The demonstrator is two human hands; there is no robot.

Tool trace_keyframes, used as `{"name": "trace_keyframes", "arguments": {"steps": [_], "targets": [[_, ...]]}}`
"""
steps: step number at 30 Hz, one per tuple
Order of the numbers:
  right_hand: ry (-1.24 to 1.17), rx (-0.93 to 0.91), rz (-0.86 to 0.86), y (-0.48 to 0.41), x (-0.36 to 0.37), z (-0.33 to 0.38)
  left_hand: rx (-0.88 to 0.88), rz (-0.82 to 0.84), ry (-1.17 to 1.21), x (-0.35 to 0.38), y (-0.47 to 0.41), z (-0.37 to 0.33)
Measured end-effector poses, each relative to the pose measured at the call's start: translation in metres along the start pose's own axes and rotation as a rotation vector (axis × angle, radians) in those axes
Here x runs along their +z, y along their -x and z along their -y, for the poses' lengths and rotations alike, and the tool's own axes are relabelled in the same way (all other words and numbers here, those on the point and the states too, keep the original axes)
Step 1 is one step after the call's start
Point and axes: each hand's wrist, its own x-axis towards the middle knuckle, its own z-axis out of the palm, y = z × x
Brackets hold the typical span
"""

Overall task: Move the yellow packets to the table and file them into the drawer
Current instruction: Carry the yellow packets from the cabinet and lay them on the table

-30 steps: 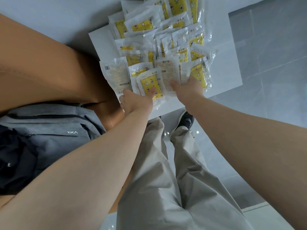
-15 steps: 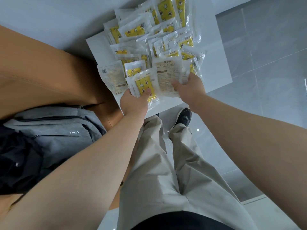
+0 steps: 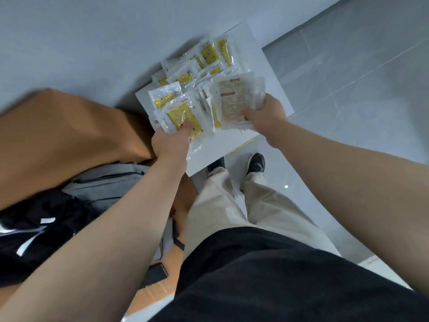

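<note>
The left hand (image 3: 170, 141) has its fingers (image 3: 185, 127) clamped on a fanned bundle of yellow packets (image 3: 180, 113), thumb on top and the rest hidden underneath. The right hand (image 3: 267, 113) pinches a second bundle (image 3: 235, 102) the same way, with a printed back label facing up. Both bundles sit just above the near edge of the low white table (image 3: 206, 156). A loose pile of packets (image 3: 209, 54) lies toward its far edge, against the wall.

The main risk is a spill. Each bundle is gripped only at its near end, and the packets look like slick plastic splayed at different angles, so an outer one could slide free as the hands lift or turn. A dropped packet would likely land on the grey tiled floor (image 3: 348, 94) by the shoes (image 3: 256, 162). It could also fall into the gap beside the brown cushion (image 3: 69, 135), where the grey backpack (image 3: 106, 180) would make it hard to find.

The far ends of both bundles overlap the loose pile, so pulling them away could drag neighbours off the near edge. The picture is smeared, so how many packets each hand has cannot be told. Neither the drawer nor any other table is in view, so the carry may be long, which favours squaring each bundle first.
</note>
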Motion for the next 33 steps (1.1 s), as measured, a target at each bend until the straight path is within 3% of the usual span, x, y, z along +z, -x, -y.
{"name": "trace_keyframes", "arguments": {"steps": [8,18,33], "targets": [[-0.306,-0.03,-0.122,0.076,-0.055,0.037,0.102,0.163,-0.009,-0.013,0.081,-0.085],[-0.898,-0.129,-0.193,0.144,-0.121,0.071,0.182,0.382,-0.007,0.003,0.171,-0.163],[-1.26,-0.424,-0.557,0.265,-0.291,0.059,0.395,0.942,-0.11,0.14,0.356,-0.229]]}}
